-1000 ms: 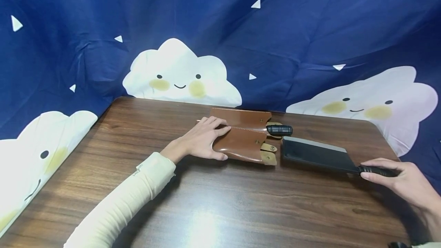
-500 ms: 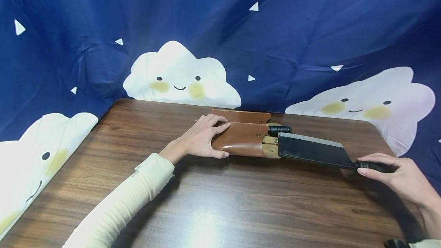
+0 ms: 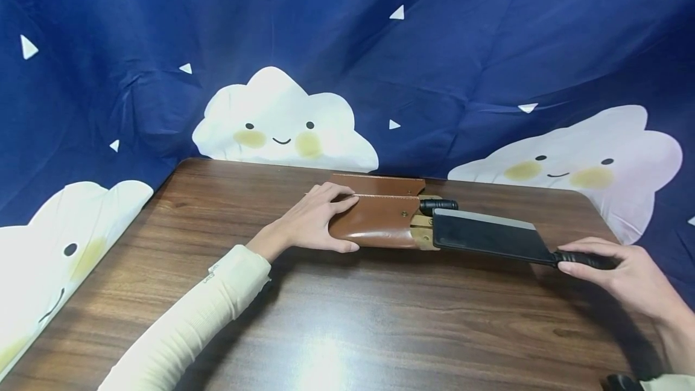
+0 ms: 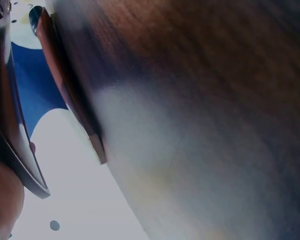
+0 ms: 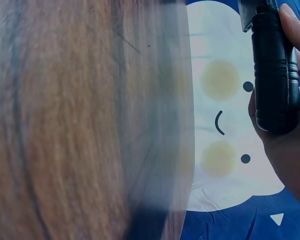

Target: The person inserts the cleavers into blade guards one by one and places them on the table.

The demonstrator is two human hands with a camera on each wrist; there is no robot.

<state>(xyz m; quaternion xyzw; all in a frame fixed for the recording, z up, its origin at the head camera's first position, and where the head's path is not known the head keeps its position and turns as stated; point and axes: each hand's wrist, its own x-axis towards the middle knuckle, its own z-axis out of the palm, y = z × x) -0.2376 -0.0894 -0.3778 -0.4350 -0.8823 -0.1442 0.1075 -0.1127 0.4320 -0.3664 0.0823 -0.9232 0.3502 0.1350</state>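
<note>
- My left hand [image 3: 315,222] is gripping the near brown sheath [image 3: 377,222], thumb along one edge, fingers over the other.
- My right hand [image 3: 632,270] is pinching the cleaver's black handle [image 5: 275,75]; the cleaver [image 3: 488,237] is hanging end-on at the sheath's mouth, over its tan straps [image 3: 425,238]. Whether they are touching, I cannot tell.
- For clean entry, I am reckoning on levelling blade with mouth, parting straps, pushing straight and slowly.

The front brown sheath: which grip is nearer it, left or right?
Left: the left grip holds the front brown sheath at the end opposite its tan flaps; the right grip is farther, beyond the flaps, holding the black cleaver by its handle.
</note>
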